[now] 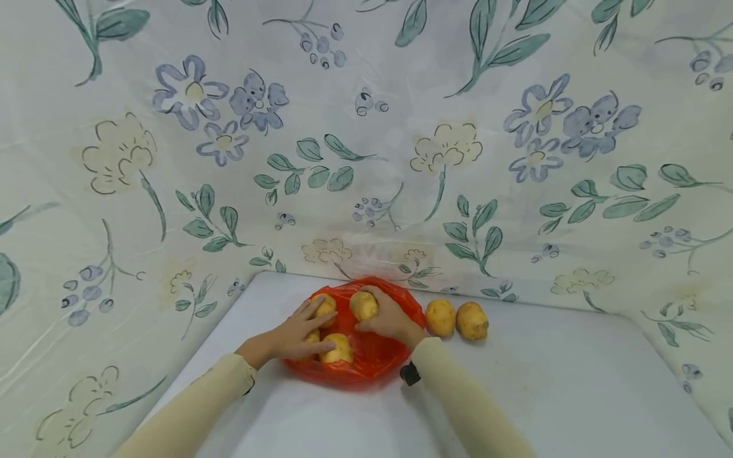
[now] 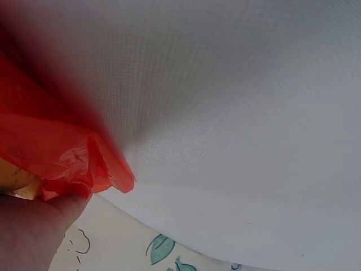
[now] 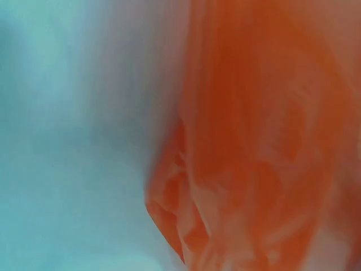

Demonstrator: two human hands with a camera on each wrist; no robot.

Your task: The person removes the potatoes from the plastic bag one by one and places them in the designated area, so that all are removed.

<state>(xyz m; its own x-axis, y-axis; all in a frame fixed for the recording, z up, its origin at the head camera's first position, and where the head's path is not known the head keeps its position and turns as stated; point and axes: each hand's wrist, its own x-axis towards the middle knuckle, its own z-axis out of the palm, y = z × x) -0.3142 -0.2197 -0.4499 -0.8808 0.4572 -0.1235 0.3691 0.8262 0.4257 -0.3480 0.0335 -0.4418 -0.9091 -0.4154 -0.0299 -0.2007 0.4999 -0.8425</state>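
A red plastic bag (image 1: 375, 356) lies spread on the table with its mouth facing up. Over its right side my right hand (image 1: 394, 317) grips a potato (image 1: 364, 306) between thumb and fingers. My left hand (image 1: 293, 337) reaches across the bag's left side, fingers spread over potatoes inside. One potato (image 1: 326, 309) shows beyond its fingers and another potato (image 1: 338, 349) sits below them; a further one is partly covered by the hand. In the left wrist view, the bag's edge (image 2: 62, 147) hangs beside the hand (image 2: 39, 228). Blurred red film (image 3: 242, 158) fills much of the right wrist view.
Just right of the bag, two potatoes (image 1: 440, 318) (image 1: 472, 321) stand side by side on the white table (image 1: 550, 381). A floral-patterned sheet (image 1: 366, 191) rises behind the table and along its left side. A dark object (image 1: 410, 374) shows at the right wrist.
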